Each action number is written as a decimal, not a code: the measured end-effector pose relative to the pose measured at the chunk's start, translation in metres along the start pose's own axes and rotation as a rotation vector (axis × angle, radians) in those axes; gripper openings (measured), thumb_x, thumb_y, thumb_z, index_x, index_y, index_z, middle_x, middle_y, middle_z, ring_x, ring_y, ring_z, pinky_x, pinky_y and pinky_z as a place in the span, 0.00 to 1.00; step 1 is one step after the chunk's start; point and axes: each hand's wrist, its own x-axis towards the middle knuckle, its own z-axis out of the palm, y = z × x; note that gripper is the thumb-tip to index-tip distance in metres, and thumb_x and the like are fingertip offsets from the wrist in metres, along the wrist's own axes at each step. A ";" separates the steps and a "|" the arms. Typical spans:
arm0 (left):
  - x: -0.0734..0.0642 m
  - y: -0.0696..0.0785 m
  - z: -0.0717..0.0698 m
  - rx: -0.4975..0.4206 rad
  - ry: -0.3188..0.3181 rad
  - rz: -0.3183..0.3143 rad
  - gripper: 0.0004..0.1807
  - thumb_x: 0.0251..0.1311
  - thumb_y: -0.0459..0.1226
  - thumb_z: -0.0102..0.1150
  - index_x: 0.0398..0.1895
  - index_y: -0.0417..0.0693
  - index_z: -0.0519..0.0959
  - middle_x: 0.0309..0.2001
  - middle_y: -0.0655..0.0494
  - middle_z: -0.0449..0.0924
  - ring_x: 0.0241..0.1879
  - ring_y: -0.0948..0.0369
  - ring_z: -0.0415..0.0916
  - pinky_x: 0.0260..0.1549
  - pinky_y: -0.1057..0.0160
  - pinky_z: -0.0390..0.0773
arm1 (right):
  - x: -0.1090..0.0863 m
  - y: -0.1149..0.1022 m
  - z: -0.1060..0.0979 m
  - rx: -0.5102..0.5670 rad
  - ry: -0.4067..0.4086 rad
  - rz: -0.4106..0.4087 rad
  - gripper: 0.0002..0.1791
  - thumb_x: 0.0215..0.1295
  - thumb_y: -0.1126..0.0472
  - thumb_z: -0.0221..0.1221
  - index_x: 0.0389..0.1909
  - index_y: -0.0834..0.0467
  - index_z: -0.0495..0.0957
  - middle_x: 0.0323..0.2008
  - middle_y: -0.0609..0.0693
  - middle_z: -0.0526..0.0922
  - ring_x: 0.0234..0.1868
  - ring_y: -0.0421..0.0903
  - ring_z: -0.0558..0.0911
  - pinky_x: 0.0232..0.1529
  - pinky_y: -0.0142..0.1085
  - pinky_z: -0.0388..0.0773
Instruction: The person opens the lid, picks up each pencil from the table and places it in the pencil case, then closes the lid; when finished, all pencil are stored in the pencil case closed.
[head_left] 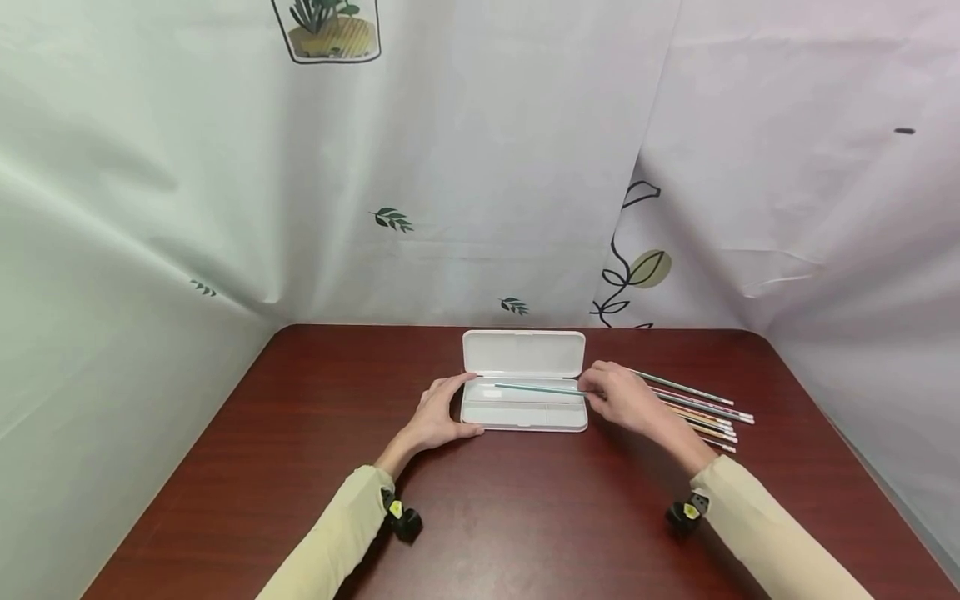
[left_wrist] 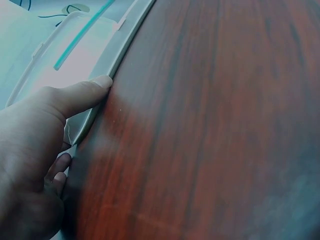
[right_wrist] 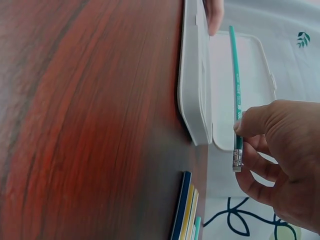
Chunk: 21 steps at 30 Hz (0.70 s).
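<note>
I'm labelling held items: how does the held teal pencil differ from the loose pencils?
The teal pencil is pinched by the right hand, while the loose pencils lie on the table. The teal pencil reaches over the white case; the loose pencils lie right of it. The teal pencil is single; the loose pencils are a group of mixed colours. Both have pale ends.
</note>
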 end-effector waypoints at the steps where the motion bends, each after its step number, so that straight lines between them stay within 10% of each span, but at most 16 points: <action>1: 0.000 0.000 0.000 0.001 0.001 0.001 0.48 0.45 0.45 0.79 0.72 0.49 0.67 0.67 0.47 0.70 0.67 0.47 0.60 0.61 0.41 0.57 | 0.001 0.000 0.000 -0.003 0.002 -0.008 0.10 0.54 0.74 0.66 0.31 0.57 0.81 0.29 0.45 0.77 0.31 0.44 0.75 0.32 0.42 0.75; 21: -0.002 0.002 0.001 -0.008 0.011 0.010 0.48 0.44 0.45 0.79 0.71 0.49 0.68 0.67 0.48 0.70 0.66 0.47 0.61 0.60 0.41 0.57 | 0.019 -0.012 0.013 0.020 -0.098 0.010 0.07 0.57 0.73 0.64 0.32 0.57 0.82 0.31 0.45 0.77 0.34 0.45 0.75 0.33 0.40 0.75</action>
